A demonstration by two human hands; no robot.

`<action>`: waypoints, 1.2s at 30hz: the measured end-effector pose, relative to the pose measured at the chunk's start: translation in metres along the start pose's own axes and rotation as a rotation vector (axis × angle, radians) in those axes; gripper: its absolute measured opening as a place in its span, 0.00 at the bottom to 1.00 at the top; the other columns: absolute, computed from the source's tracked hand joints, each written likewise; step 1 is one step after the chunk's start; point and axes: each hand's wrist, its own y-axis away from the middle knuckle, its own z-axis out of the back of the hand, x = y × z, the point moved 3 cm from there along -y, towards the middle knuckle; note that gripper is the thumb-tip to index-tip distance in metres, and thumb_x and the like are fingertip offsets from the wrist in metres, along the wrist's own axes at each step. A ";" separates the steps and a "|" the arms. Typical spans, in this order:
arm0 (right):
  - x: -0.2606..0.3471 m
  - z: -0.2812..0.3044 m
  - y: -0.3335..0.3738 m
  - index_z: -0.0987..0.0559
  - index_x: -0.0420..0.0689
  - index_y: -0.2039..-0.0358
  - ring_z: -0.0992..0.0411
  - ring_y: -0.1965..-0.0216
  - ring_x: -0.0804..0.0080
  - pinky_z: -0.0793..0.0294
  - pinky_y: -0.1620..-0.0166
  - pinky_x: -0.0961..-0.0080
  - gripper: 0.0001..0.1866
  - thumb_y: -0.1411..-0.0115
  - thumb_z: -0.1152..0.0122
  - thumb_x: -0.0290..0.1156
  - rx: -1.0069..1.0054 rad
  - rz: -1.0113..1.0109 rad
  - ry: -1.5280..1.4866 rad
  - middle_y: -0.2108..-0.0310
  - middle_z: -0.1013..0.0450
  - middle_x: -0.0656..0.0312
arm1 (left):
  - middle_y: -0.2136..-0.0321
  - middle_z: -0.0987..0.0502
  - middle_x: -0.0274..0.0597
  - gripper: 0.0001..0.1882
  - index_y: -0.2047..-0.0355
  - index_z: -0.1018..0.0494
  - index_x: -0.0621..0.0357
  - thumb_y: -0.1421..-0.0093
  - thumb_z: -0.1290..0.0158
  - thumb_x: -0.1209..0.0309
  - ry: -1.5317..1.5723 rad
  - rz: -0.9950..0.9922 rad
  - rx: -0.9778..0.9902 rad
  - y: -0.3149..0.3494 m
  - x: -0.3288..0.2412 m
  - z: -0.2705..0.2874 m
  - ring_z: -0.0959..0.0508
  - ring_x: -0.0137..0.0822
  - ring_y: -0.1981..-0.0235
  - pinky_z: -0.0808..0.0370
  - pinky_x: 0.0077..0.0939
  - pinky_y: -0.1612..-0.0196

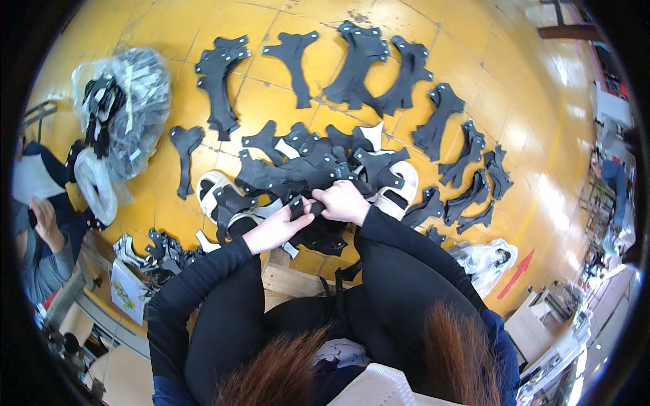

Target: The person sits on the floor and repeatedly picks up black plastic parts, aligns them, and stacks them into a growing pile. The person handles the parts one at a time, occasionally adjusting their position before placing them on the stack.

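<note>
My left hand (275,230) and my right hand (342,202) meet in front of my knees, fingers closed on a black cut piece (296,207) with small pale marks. Much of that piece is hidden by my fingers. Just beyond my hands lies a heap of similar black cut pieces (291,173), flat and branched at the ends, with a few white ones showing. Several overlap my white sandals (409,177). More black pieces (323,237) lie under my hands, partly covered by them.
Groups of black cut pieces (218,84) lie in an arc on the yellow floor (169,27). A clear plastic bag (145,95) stands at the left, near another person's hand (47,223). At the right is a smaller plastic bag (484,264) beside a red floor arrow (516,274).
</note>
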 end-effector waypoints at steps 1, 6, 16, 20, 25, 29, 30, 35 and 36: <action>-0.003 -0.005 -0.001 0.21 0.48 0.70 0.23 0.74 0.54 0.25 0.65 0.59 0.09 0.53 0.38 0.36 -0.029 0.023 -0.043 0.79 0.23 0.55 | 0.69 0.38 0.27 0.08 0.62 0.36 0.52 0.33 0.48 0.67 -0.052 -0.055 -0.001 -0.001 0.002 -0.001 0.37 0.21 0.66 0.35 0.19 0.60; -0.010 -0.019 -0.004 0.21 0.46 0.72 0.23 0.74 0.52 0.25 0.67 0.58 0.10 0.55 0.38 0.34 -0.105 0.055 -0.122 0.79 0.24 0.54 | 0.68 0.38 0.28 0.10 0.62 0.39 0.52 0.35 0.47 0.72 -0.017 0.035 0.030 -0.003 0.012 0.001 0.38 0.21 0.64 0.35 0.18 0.59; -0.009 -0.014 -0.002 0.22 0.45 0.74 0.23 0.73 0.52 0.26 0.67 0.58 0.09 0.57 0.38 0.33 -0.153 0.059 -0.253 0.81 0.25 0.54 | 0.68 0.40 0.28 0.12 0.59 0.38 0.53 0.37 0.45 0.76 0.025 0.166 0.074 0.011 -0.014 0.001 0.40 0.19 0.67 0.40 0.15 0.64; -0.015 -0.016 0.000 0.24 0.45 0.77 0.23 0.72 0.54 0.27 0.66 0.59 0.08 0.57 0.37 0.33 -0.237 0.090 -0.250 0.80 0.25 0.57 | 0.70 0.38 0.27 0.16 0.57 0.38 0.53 0.38 0.42 0.74 -0.117 0.113 0.204 0.014 -0.024 0.000 0.38 0.20 0.70 0.38 0.17 0.66; -0.014 -0.015 0.006 0.26 0.47 0.76 0.24 0.68 0.58 0.30 0.61 0.62 0.08 0.52 0.37 0.36 -0.358 0.204 -0.294 0.77 0.25 0.60 | 0.69 0.33 0.34 0.25 0.50 0.42 0.50 0.41 0.39 0.68 0.353 0.145 0.413 0.028 -0.035 -0.005 0.31 0.27 0.67 0.32 0.23 0.60; -0.017 -0.006 0.016 0.26 0.48 0.74 0.27 0.63 0.61 0.33 0.58 0.65 0.10 0.49 0.35 0.37 -0.445 0.246 -0.297 0.71 0.28 0.63 | 0.59 0.26 0.48 0.38 0.44 0.45 0.51 0.45 0.36 0.51 0.425 0.094 0.496 0.031 -0.046 -0.006 0.25 0.40 0.55 0.32 0.34 0.47; -0.018 -0.002 0.019 0.26 0.48 0.74 0.28 0.61 0.62 0.33 0.56 0.65 0.09 0.50 0.35 0.37 -0.465 0.255 -0.297 0.69 0.28 0.63 | 0.57 0.26 0.50 0.40 0.43 0.45 0.51 0.46 0.37 0.48 0.411 0.076 0.493 0.031 -0.048 -0.006 0.26 0.42 0.52 0.33 0.36 0.45; -0.015 0.012 0.030 0.23 0.50 0.71 0.31 0.55 0.64 0.36 0.50 0.64 0.10 0.51 0.33 0.36 -0.560 0.321 -0.293 0.63 0.31 0.65 | 0.49 0.28 0.62 0.54 0.36 0.48 0.55 0.51 0.40 0.35 0.367 0.093 0.397 0.029 -0.049 -0.010 0.27 0.45 0.48 0.37 0.32 0.43; -0.015 0.014 0.030 0.23 0.50 0.70 0.31 0.55 0.64 0.36 0.49 0.64 0.10 0.52 0.32 0.36 -0.565 0.344 -0.295 0.63 0.31 0.65 | 0.49 0.28 0.63 0.53 0.36 0.48 0.55 0.51 0.41 0.34 0.363 0.084 0.406 0.029 -0.049 -0.010 0.28 0.46 0.46 0.38 0.34 0.41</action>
